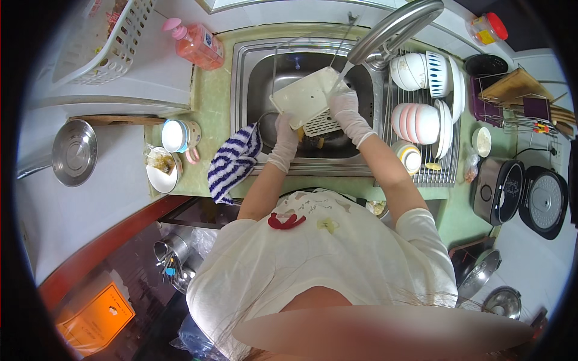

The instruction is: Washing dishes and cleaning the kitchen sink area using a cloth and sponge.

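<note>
Both of my hands wear thin white gloves and grip a white rectangular plastic piece (301,100) above the stainless steel sink (264,74). My left hand (286,137) holds its lower left side. My right hand (344,108) is at its right end, where water from the curved metal faucet (384,29) runs down. A slotted white plastic part (322,124) shows just below the piece; whether the two are joined I cannot tell. Thin metal wires rise behind the piece. Yellowish scraps (320,142) are in the sink near the slotted part.
A blue-and-white striped cloth (235,164) hangs at the sink's left front corner. Bowls (415,122) and plates stand on the drying rack (445,176) at right. Left are a pink soap bottle (198,47), a cup (175,135) and a bowl (165,180). An open rice cooker (499,192) stands far right.
</note>
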Demonstrator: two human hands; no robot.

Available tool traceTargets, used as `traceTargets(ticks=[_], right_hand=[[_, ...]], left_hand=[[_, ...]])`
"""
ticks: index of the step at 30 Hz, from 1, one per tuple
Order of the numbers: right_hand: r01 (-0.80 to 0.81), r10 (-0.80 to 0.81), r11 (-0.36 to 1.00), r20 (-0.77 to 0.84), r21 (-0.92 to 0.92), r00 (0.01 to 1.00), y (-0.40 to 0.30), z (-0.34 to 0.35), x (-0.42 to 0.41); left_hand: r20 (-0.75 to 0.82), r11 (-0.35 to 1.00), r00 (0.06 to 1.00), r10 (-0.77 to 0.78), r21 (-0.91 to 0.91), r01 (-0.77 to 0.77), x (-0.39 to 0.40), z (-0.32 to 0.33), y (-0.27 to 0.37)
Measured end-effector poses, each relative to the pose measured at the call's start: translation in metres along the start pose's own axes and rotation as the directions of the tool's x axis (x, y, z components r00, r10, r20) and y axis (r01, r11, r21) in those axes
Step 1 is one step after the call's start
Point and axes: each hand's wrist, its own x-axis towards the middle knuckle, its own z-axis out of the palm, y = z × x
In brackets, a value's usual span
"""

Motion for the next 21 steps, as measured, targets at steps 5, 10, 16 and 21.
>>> traceTargets(ticks=[5, 10, 16, 21], right_hand=[[0.115, -0.116, 0.992, 0.020, 0.045, 0.993, -0.024, -0.013, -0.019], [-0.016, 0.018, 0.999, -0.050, 0.038, 0.999, 0.008, 0.017, 0.002], [0.290, -0.290, 0.957, -0.023, 0.000, 0.957, 0.005, 0.011, 0.008], [0.355, -0.269, 0.924, 0.420, -0.140, 0.867, -0.007, -0.058, 0.007]], left_hand=[[-0.039, 0.995, 0.996, -0.079, -0.060, 0.077, -0.007, 0.005, 0.022], [-0.055, 0.932, 0.976, -0.210, -0.312, 0.183, -0.020, 0.020, 0.025], [-0.007, 0.768, 0.912, -0.410, -0.542, 0.341, -0.023, 0.005, 0.006], [0.023, 0.980, 0.987, -0.157, -0.121, 0.159, -0.034, -0.009, -0.010]])
